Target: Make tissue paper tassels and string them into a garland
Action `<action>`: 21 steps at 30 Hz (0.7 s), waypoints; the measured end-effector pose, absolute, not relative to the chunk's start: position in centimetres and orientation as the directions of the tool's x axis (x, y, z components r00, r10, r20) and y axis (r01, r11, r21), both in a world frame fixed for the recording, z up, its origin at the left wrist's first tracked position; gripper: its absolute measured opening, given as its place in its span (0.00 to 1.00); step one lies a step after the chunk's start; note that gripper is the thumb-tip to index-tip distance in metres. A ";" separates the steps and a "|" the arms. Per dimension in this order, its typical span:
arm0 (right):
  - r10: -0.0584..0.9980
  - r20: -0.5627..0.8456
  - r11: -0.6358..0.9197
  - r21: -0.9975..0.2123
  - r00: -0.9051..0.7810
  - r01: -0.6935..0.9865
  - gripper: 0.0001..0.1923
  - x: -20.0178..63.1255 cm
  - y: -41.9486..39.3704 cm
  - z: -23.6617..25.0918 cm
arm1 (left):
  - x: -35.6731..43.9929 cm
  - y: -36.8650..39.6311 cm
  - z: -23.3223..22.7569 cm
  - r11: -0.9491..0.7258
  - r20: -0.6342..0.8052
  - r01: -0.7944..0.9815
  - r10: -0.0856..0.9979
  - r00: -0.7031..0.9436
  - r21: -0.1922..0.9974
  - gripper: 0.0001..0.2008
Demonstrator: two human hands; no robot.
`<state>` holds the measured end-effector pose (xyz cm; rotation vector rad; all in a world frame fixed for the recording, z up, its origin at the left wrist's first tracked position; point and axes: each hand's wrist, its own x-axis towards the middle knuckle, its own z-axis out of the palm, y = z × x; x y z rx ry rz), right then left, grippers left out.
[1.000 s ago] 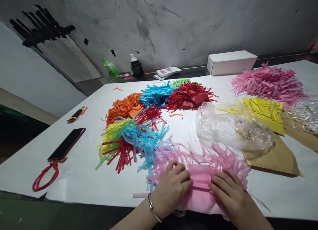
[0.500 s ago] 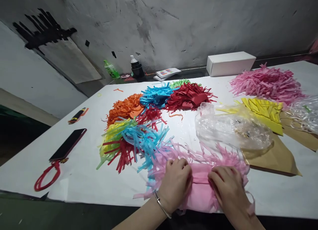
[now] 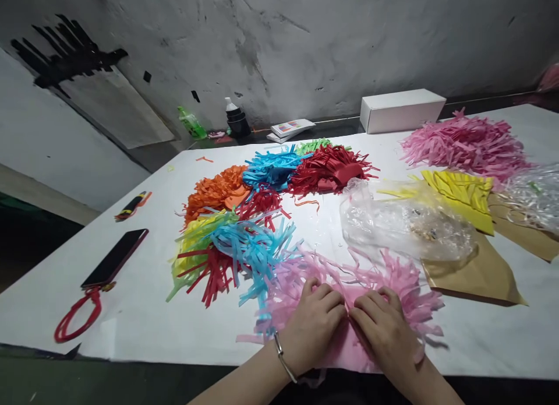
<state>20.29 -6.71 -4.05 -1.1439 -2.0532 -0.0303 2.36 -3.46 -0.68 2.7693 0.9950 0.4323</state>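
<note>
At the near edge of the table lies a sheet of pink tissue paper (image 3: 349, 352) with fringed ends spreading left and right. My left hand (image 3: 318, 320) presses on its middle, with curled fingers pinching the paper. Just beside it, my right hand (image 3: 382, 326) is closed on the same paper, the fingertips of both hands almost touching. The fingers hide the pinched fold. Against the left fringe lie light blue tissue strips (image 3: 251, 239), partly under the pink ones.
Fringed bundles in orange (image 3: 216, 189), blue (image 3: 271, 167), dark red (image 3: 332, 169), yellow (image 3: 463, 198) and pink (image 3: 465, 143) lie about. A clear plastic bag (image 3: 402, 221) rests on brown paper (image 3: 484, 274). A phone (image 3: 116, 256) lies left; a white box (image 3: 402, 111) stands behind.
My two hands have come closer together over the pink tissue paper, covering the fold that showed between them. The camera view has shifted slightly.
</note>
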 end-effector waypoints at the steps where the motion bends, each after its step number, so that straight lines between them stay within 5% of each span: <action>1: 0.716 0.630 0.597 -0.327 -0.301 0.733 0.19 20.4 -6.7 -4.2 | 2.3 -3.5 -0.8 -0.763 0.220 0.595 0.644 0.732 0.254 0.04; 11: 0.801 0.513 0.526 -0.357 -0.309 0.772 0.15 23.2 -7.8 -3.5 | 2.6 -4.6 -0.2 -0.604 0.129 0.692 0.783 0.609 0.396 0.06; 17: 0.887 0.441 0.312 -0.352 -0.138 0.883 0.14 21.5 -7.5 -2.8 | 4.0 -4.8 1.1 -0.481 0.014 0.834 0.868 0.496 0.269 0.04; 21: 0.874 0.460 0.348 -0.366 -0.157 0.863 0.14 21.0 -7.6 -2.7 | 4.1 -4.6 0.9 -0.569 0.054 0.801 0.820 0.570 0.186 0.05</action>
